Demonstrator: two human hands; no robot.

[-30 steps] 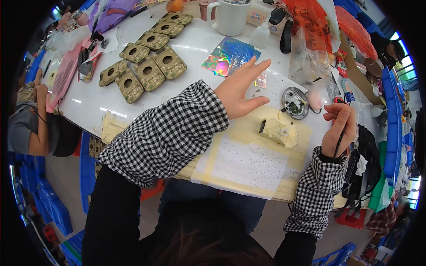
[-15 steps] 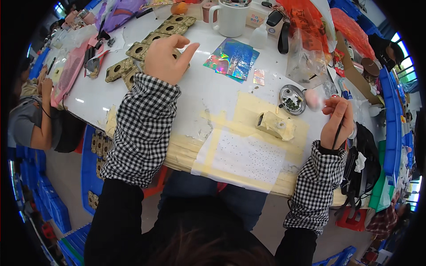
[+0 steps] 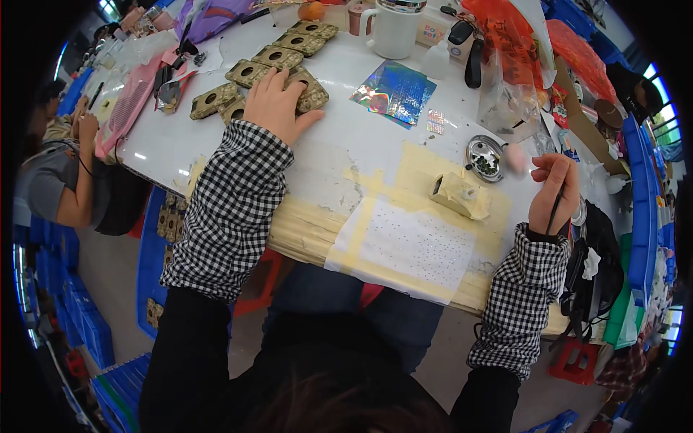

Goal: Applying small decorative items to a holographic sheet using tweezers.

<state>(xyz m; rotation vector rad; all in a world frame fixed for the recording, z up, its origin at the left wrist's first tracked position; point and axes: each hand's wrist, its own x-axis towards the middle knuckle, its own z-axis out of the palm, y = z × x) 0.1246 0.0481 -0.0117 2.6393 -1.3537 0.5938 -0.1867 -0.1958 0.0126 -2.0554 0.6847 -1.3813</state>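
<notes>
In the head view, the left hand (image 3: pixel 278 108) lies over the group of camouflage-patterned cases (image 3: pixel 312 94) at the far left part of the counter (image 3: pixel 328 155), its grip spread, the thumb well apart from the fingers at the near edge of one case; whether the fingers press on that case I cannot tell. The cases are flat, each visible one with a round dark hole, and they lie close together in slanting rows, a few partly hidden by the hand. The right hand (image 3: pixel 554 189) is raised near the counter's right side, its grip curled shut around a thin dark rod (image 3: pixel 555 208) that slants down toward the wrist. Just left of this hand sits a blurred pinkish-white round thing (image 3: pixel 515 160), and beside it a round metal dish (image 3: pixel 472 149) with dark green bits (image 3: pixel 486 166) in it. Between the two hands, nearer the body, a block covered in pale yellow tape (image 3: pixel 462 195) rests on a yellowish patch, and a white sheet (image 3: pixel 411 249) dotted with small specks lies at the near edge. Shiny rainbow-coloured sheets (image 3: pixel 395 92) lie farther back, with a white mug (image 3: pixel 393 32) and a small white bottle (image 3: pixel 436 61) behind them. At far left, a co-worker's arm (image 3: pixel 83 169) shows beside the counter
</notes>
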